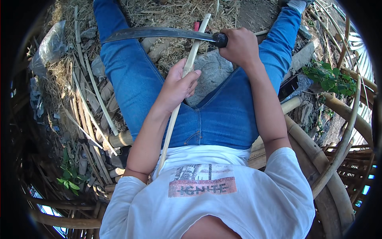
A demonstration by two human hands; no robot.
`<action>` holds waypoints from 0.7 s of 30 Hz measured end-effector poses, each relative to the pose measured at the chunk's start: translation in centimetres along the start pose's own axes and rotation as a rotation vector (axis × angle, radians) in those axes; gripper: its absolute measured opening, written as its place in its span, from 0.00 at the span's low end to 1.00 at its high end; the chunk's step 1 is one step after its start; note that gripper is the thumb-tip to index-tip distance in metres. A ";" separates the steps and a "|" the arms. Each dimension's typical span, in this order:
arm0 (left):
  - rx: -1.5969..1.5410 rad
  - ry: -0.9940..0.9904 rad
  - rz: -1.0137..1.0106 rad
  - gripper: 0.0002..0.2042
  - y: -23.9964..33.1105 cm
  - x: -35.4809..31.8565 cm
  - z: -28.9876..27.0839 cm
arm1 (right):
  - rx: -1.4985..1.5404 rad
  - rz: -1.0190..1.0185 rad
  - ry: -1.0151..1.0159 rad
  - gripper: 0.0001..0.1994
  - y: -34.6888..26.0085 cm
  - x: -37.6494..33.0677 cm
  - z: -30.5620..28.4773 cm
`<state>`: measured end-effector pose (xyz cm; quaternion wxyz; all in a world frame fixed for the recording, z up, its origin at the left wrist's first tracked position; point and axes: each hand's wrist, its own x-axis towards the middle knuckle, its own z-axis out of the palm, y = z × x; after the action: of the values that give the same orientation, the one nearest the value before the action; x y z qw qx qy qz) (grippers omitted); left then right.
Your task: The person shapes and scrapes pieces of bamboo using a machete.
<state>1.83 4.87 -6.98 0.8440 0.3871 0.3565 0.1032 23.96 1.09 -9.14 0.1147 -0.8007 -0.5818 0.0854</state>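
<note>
My left hand [181, 84] is closed round a pale split bamboo strip [193, 53], its thumb lying along the near face. The strip slants from my waist up past my knees to its far end. A long curved machete [159, 33] is in my right hand [240, 46], fingers wrapped round its dark handle. The blade points left and crosses the strip near its far end, apparently touching it. Its tip reaches over my left trouser leg. Something small and red [196, 26] shows behind the strip by the blade; its kind I cannot make out.
A large grey stone [211, 73] lies between my legs, with pale shavings [175, 16] beyond it. Several bamboo strips [99, 93] and a clear plastic bag [51, 47] are on the left. On the right are thick bamboo poles [308, 145] and a leafy green plant [330, 79].
</note>
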 end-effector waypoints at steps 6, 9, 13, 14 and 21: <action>0.007 -0.010 -0.003 0.06 0.0 -0.2 0.3 | 0.020 0.166 0.033 0.19 0.8 0.4 0.0; 0.018 -0.031 0.000 0.06 -0.1 0.0 0.4 | -0.004 0.226 0.033 0.19 2.0 0.4 -0.2; 0.022 -0.035 -0.013 0.06 0.0 -0.2 0.3 | -0.037 0.210 0.037 0.19 1.8 0.2 -0.2; 0.008 -0.041 -0.012 0.05 -0.2 -0.2 0.0 | -0.024 0.186 0.048 0.18 1.9 0.3 0.2; 0.101 0.013 -0.001 0.07 -0.5 -0.1 0.8 | 0.041 0.033 0.002 0.19 -0.4 -0.2 -0.1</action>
<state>2.26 4.06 -6.92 0.8210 0.4285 0.3671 0.0870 23.53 1.01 -8.94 0.1301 -0.8078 -0.5665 0.0983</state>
